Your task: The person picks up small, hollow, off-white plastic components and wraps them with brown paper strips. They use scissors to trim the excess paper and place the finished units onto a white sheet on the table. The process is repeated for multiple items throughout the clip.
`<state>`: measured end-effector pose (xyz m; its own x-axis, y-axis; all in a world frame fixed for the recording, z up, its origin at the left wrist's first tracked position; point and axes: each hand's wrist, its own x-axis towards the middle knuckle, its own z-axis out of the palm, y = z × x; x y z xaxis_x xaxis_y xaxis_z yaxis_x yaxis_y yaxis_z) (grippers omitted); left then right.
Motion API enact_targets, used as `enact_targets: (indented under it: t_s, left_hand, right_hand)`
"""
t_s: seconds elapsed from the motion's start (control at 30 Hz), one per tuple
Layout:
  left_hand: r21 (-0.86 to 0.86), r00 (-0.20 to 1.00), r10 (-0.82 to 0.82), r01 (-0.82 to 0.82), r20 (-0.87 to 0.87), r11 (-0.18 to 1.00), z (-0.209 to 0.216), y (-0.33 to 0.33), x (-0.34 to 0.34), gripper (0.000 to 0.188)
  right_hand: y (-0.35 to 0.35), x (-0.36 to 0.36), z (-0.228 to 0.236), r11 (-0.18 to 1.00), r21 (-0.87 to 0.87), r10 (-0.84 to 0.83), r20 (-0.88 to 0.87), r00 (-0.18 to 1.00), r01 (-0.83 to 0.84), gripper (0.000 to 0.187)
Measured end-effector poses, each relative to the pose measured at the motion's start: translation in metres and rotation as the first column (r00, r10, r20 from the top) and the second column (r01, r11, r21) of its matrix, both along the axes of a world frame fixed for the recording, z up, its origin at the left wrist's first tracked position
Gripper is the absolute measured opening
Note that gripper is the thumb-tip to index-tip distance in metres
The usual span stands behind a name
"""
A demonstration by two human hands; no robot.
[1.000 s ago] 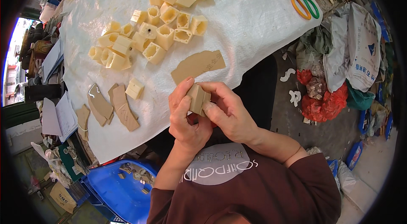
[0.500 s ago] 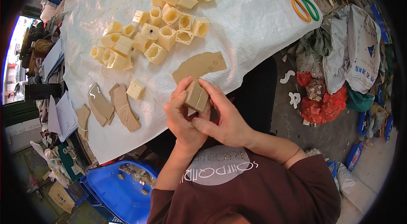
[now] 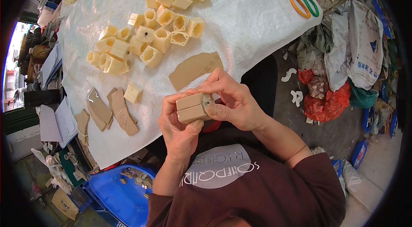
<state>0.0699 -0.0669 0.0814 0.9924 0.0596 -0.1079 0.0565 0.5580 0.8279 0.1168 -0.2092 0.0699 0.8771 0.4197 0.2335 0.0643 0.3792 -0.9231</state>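
Between my two hands, close to my chest, is a small block wrapped in tan sheet [image 3: 191,108], with a seam along its side. My left hand [image 3: 175,126] grips its left end, thumb below and fingers behind. My right hand [image 3: 234,104] pinches the right end with thumb and forefinger. Just beyond my hands lies a flat curved tan sheet piece [image 3: 193,69] on the white woven sheet [image 3: 240,25]. A single cream hollow block [image 3: 133,93] stands to the left, near several curved tan pieces [image 3: 122,113].
Several cream hollow blocks [image 3: 161,38] are heaped on the far part of the table. Scissors [image 3: 300,0] with orange and green handles lie at the far right. A blue plastic tub [image 3: 112,192] with scraps stands below left. Red bags [image 3: 328,107] sit on the floor at right.
The wrapped block has turned from nearly upright to lying sideways, its seam now running across. My right hand has shifted to its right end. The whole view has moved slightly.
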Motion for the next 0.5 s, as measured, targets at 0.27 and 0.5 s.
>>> enact_targets:
  t_s: [0.27,0.5]
  left_hand:
    - [-0.127,0.997,-0.070,0.068,-0.015,0.990,-0.004,-0.002,0.005,0.062]
    - [-0.085,0.936,-0.330,0.342,0.125,0.936,-0.013,0.017,0.006,0.074]
  right_hand:
    - [0.001,-0.002,-0.008,0.999,-0.036,-0.021,-0.096,0.995,0.018,0.029]
    - [-0.009,0.012,0.005,0.946,-0.224,0.240,-0.014,0.971,-0.236,0.064]
